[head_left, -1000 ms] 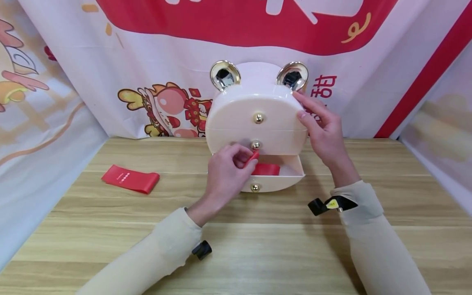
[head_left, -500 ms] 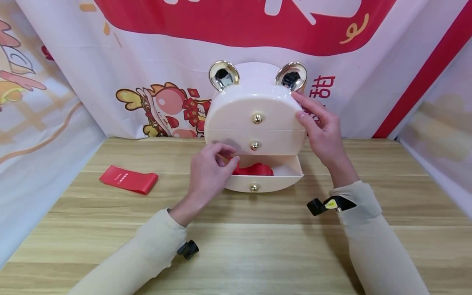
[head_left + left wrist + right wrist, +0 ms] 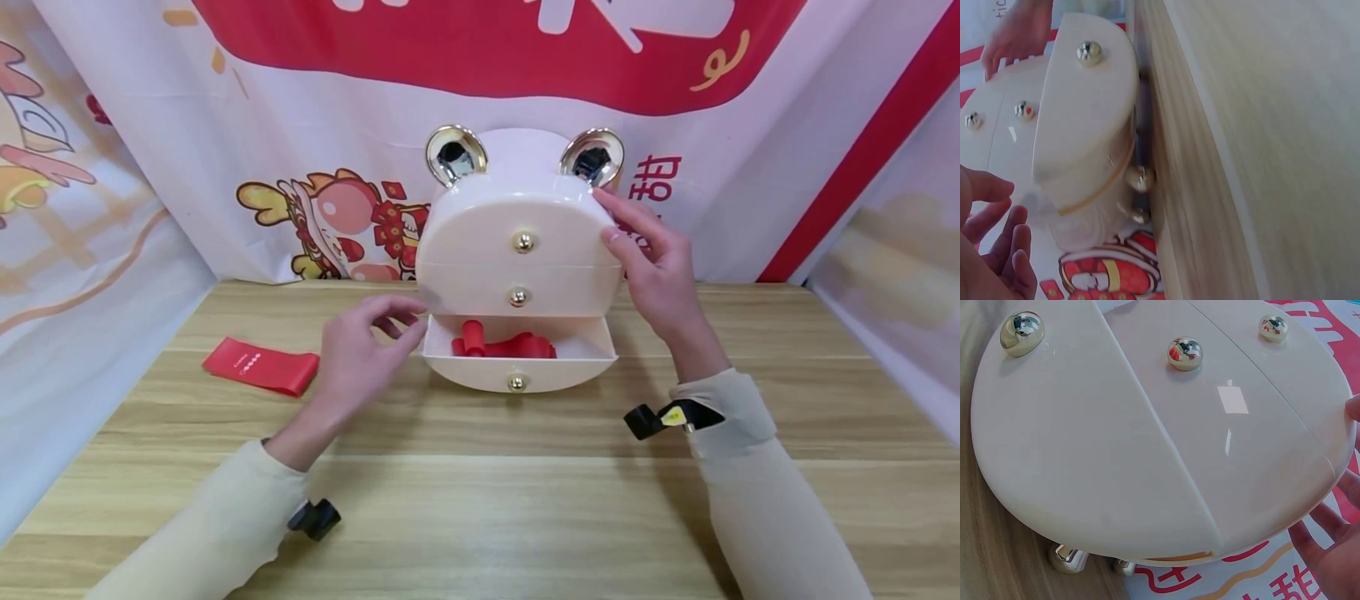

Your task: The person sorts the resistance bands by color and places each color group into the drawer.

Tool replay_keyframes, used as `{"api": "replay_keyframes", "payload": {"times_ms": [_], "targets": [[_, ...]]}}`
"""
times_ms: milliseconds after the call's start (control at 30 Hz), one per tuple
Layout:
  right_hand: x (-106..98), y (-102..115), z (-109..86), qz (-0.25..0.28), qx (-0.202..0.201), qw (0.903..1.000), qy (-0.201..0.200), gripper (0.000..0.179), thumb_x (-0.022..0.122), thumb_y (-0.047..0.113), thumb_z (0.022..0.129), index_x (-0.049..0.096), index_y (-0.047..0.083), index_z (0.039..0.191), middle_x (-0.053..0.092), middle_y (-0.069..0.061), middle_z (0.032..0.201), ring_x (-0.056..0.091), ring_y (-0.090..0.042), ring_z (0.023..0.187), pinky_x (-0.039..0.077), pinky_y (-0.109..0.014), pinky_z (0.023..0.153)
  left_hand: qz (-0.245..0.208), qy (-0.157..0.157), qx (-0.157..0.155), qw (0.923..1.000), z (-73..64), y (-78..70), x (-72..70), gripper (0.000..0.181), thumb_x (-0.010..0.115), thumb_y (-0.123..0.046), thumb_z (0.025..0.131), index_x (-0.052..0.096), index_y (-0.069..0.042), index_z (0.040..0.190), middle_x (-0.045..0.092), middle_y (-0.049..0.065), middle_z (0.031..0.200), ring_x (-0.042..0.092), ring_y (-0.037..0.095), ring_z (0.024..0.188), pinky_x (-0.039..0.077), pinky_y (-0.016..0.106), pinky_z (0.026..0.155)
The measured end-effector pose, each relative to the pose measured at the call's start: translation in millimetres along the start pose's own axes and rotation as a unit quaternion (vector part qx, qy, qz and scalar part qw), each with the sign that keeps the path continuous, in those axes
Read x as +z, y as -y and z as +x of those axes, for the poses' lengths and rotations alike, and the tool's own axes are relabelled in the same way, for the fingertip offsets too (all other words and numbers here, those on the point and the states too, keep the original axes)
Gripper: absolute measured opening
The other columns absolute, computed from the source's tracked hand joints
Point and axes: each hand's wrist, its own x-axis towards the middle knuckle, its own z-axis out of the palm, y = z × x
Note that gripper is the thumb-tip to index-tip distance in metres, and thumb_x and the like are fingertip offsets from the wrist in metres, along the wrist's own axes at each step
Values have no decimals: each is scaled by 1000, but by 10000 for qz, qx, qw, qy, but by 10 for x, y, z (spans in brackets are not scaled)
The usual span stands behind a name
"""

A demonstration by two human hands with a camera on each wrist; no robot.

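A cream bear-shaped drawer box [image 3: 517, 250] with gold knobs and two shiny ears stands at the back of the wooden table [image 3: 480, 500]. Its bottom drawer [image 3: 519, 367] is pulled out and a crumpled red band [image 3: 501, 342] lies inside. My left hand [image 3: 358, 354] hovers empty just left of the drawer, fingers loosely spread. My right hand [image 3: 654, 267] holds the box's upper right side with fingers on its edge. The left wrist view shows the box [image 3: 1079, 125] side-on beside my fingers [image 3: 997, 250]. The right wrist view shows the drawer fronts [image 3: 1147, 437] close up.
A second red band [image 3: 261, 367], folded flat, lies on the table to the left. Red-and-white printed cloth [image 3: 225, 125] hangs behind the box and along both sides.
My left hand let go of the red band in the drawer and drew back to the left, its fingers now spread. The right hand stayed on the box.
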Motion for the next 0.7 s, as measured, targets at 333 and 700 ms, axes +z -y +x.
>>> {"api": "replay_keyframes", "payload": {"times_ms": [333, 700], "targets": [[-11, -10, 13, 74, -41, 10000, -52, 40, 59, 21, 108, 65, 25, 147, 57, 2, 158, 58, -18, 134, 58, -16, 94, 602, -625, -145, 9961, -160, 355, -431, 23, 79, -27, 97, 79, -12, 115, 79, 9, 110, 65, 18, 91, 49, 11, 68], [0, -3, 2, 56, 16, 10000, -28, 40, 59, 22, 108, 65, 26, 148, 57, 1, 158, 60, -17, 127, 59, -16, 91, 893, -380, -1952, 9759, -312, 774, -806, 49, 79, -45, 94, 74, -11, 130, 73, 17, 124, 64, 18, 96, 51, 17, 64]]}}
